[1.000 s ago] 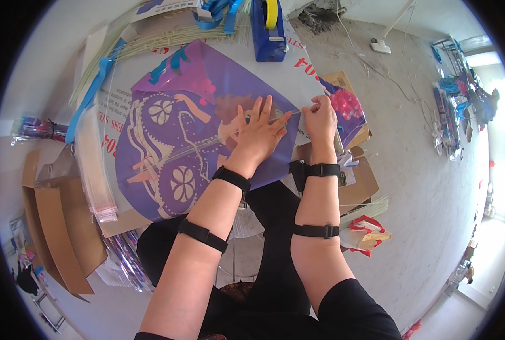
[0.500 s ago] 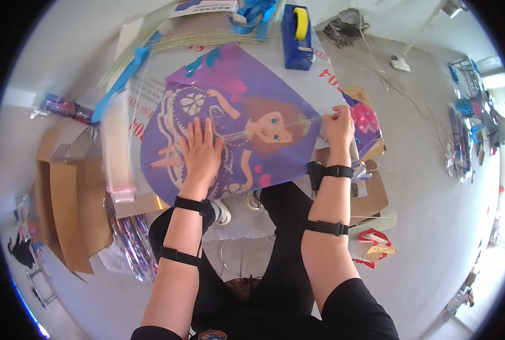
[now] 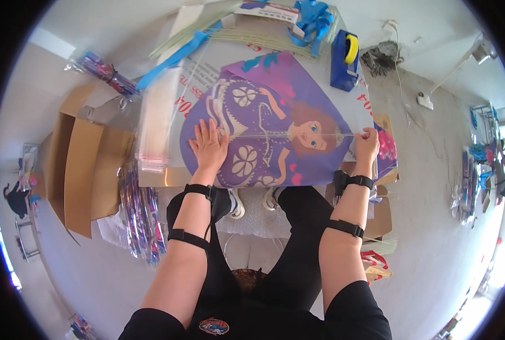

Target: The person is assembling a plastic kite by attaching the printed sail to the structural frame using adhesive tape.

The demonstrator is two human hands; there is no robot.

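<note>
A purple kite (image 3: 315, 107) printed with a cartoon princess lies across the table in front of me, its pointed tip to the right and its rounded end to the left. A thin pale rod (image 3: 263, 135) runs along its middle toward the tip. My left hand (image 3: 210, 146) rests flat on the kite near the rounded end, fingers spread over the rod's left part. At the tip, my right hand (image 3: 367, 146) pinches with thumb and fingers around the rod's end; the exact grip is partly hidden by the fingers.
A blue tape dispenser (image 3: 344, 62) stands at the table's far right. Blue ribbon (image 3: 312, 25) and a bundle of thin rods (image 3: 263, 38) lie along the far edge. Clear plastic sleeves (image 3: 159, 124) are stacked on the left. Beyond them sits an open cardboard box (image 3: 82, 170).
My left hand has slid left over the kite, closer to its rounded end. My right hand stays at the tip. The whole view has shifted, so the table appears farther right.
</note>
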